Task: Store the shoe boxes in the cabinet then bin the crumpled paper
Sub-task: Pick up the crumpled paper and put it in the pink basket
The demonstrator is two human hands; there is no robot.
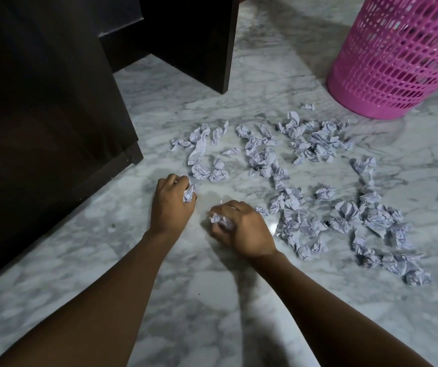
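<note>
Paper (317,144) litters floor (212,300); left hand (171,207) and right hand (244,231) each clutch some, maybe 1 piece. Fill hands fully, then carry to bin (397,62).

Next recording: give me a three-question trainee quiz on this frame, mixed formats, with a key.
1. True or false: the left hand and the right hand each grip crumpled paper.
2. The pink basket stands: A) beyond the paper on the floor, to the right; B) between the hands; C) in the left hand.
3. Short answer: are any shoe boxes visible?
Key: 1 true; 2 A; 3 no.
</note>
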